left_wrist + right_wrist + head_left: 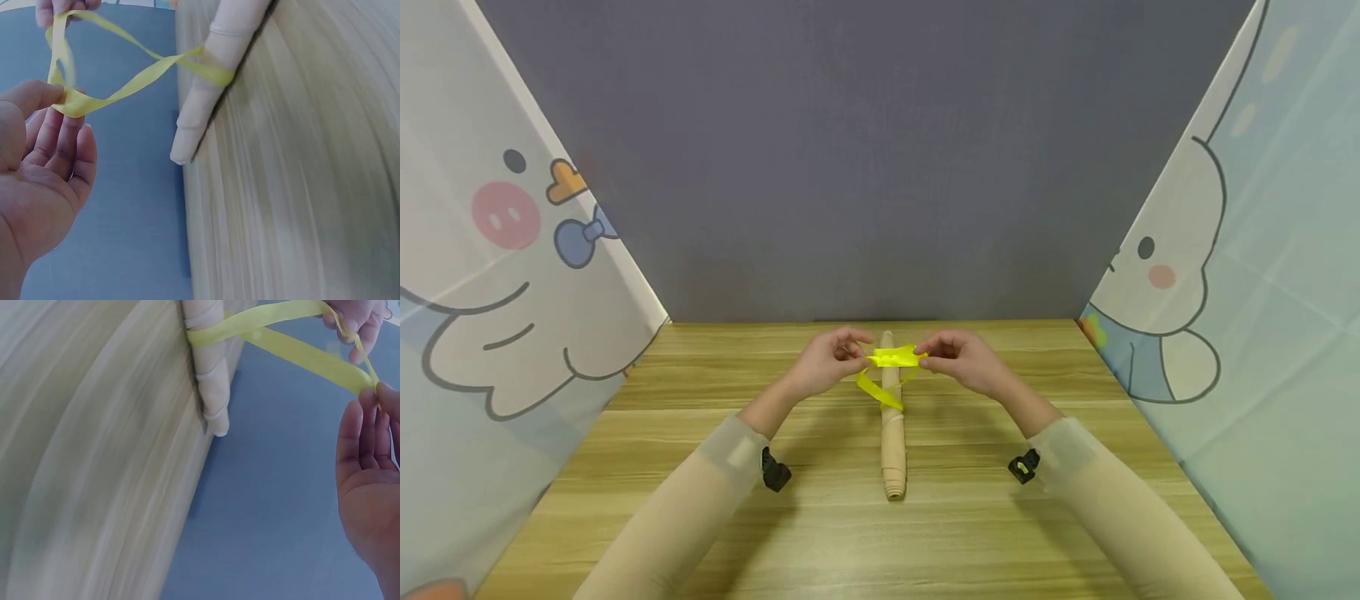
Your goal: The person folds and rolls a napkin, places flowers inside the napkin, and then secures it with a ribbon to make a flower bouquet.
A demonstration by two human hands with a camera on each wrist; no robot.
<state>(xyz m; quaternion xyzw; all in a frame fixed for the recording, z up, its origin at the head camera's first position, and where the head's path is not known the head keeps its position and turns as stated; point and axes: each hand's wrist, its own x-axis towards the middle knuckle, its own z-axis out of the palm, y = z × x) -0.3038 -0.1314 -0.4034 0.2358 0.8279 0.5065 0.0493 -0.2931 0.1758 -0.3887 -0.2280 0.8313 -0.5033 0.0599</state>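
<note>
A slim beige roll (pixel 892 450) of sheet material lies lengthwise on the wooden table, its spiral end toward me. Around it passes a yellow ribbon (pixel 891 357), which rises off the roll in a loop. My left hand (pixel 826 364) pinches the ribbon between thumb and fingers on the left, above the roll's far part. On the right, my right hand (pixel 964 363) pinches it as well, leaving a short span stretched between the hands. In the left wrist view, the ribbon (pixel 140 80) crosses itself close to the roll (pixel 199 112).
The wooden table (pixel 685 500) runs back to a grey panel (pixel 872 167). Cloth walls with cartoon figures stand at the left (pixel 460 333) and right (pixel 1285 317). Black wrist devices sit on the left (pixel 775 471) and right (pixel 1024 467) sleeves.
</note>
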